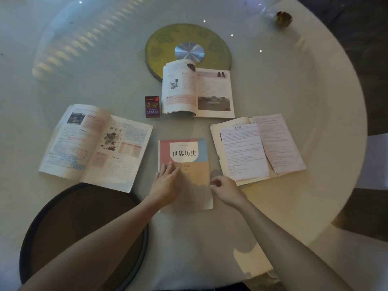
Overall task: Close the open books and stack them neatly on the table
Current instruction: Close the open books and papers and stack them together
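We are looking at one closed book (184, 164) lying flat, cover up, in front of us on the round table (315, 122), so one of four is done as far as we can judge. Three are remaining open: the open book on the left (98, 143), the open book at the far centre (197, 91) partly overlapping the yellow-green disc (159, 47), and the open book on the right (252, 150), which is carrying loose sheets on its pages. No stack is forming yet; the closed book looks like the base for it.

Our left hand (165, 181) is pressing flat on the lower left part of the closed cover, fingers spread, gripping nothing. Our right hand (222, 187) is sitting at the cover's right edge, fingers curled loosely; we are seeing nothing held in it, and whether it is pinching the edge we cannot tell. The right open book is lying just beside that hand, the left one is near the left hand, and the far one is well beyond both.

A small red box (152, 107) is standing just beside the far book, and a dark round tray (42, 227) is sitting near left.
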`<action>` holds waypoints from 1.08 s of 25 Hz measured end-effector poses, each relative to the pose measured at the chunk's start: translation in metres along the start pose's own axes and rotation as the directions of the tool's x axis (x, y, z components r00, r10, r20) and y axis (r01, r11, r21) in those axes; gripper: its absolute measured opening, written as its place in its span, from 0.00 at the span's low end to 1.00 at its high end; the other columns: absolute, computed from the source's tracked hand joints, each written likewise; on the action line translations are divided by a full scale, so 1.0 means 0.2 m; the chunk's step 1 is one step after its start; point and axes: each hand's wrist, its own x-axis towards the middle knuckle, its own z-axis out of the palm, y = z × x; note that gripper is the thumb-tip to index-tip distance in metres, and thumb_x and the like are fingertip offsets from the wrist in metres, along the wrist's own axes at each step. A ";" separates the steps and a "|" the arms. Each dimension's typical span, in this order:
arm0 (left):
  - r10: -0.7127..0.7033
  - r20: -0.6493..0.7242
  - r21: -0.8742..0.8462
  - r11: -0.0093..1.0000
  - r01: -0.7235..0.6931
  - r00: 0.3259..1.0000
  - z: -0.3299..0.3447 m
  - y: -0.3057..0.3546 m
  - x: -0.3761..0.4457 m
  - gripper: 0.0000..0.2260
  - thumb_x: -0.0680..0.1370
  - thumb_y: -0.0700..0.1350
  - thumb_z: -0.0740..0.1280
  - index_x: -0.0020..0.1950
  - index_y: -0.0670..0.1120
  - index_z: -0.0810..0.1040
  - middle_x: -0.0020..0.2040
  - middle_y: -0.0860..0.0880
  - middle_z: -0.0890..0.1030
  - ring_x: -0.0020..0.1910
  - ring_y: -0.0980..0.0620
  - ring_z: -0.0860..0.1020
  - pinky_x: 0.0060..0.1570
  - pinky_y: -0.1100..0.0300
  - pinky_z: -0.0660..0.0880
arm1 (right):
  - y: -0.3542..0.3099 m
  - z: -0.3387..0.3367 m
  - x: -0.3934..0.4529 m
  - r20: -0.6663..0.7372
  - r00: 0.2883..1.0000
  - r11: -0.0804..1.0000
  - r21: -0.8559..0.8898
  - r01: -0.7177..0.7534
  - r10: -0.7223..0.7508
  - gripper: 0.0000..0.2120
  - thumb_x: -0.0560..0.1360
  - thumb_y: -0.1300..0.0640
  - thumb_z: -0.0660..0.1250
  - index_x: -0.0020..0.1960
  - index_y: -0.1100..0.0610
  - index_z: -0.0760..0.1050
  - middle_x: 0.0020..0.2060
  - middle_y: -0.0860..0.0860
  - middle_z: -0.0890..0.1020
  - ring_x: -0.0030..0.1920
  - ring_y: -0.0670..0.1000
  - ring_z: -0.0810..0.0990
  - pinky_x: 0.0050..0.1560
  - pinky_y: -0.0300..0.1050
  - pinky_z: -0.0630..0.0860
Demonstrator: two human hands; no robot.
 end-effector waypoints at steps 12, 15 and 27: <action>-0.294 0.106 -0.706 0.651 0.280 0.950 -0.03 0.84 0.32 0.28 0.76 0.51 0.72 0.72 0.38 0.72 0.68 0.42 0.77 0.64 0.42 0.78 0.55 0.54 0.75 | 0.50 -0.92 0.15 -0.340 0.937 0.979 0.203 -0.011 0.081 0.14 0.80 0.57 0.67 0.64 0.59 0.80 0.58 0.54 0.84 0.58 0.54 0.82 0.47 0.41 0.73; -0.407 0.111 -0.713 0.603 0.358 0.907 0.05 0.97 0.41 0.25 0.75 0.52 0.71 0.64 0.36 0.77 0.60 0.37 0.81 0.58 0.39 0.81 0.52 0.51 0.77 | 0.68 -1.10 0.26 -0.362 0.922 0.974 0.221 -0.056 0.136 0.19 0.80 0.57 0.67 0.69 0.61 0.78 0.66 0.57 0.82 0.65 0.57 0.80 0.56 0.41 0.72; -0.776 0.088 -0.638 0.438 0.633 0.625 0.20 1.22 0.49 0.32 0.75 0.53 0.74 0.71 0.38 0.68 0.71 0.35 0.67 0.68 0.32 0.71 0.65 0.43 0.73 | 0.99 -1.26 0.57 -0.207 0.930 0.928 0.286 -0.239 0.304 0.27 0.77 0.55 0.71 0.71 0.64 0.69 0.64 0.61 0.79 0.55 0.59 0.80 0.48 0.47 0.74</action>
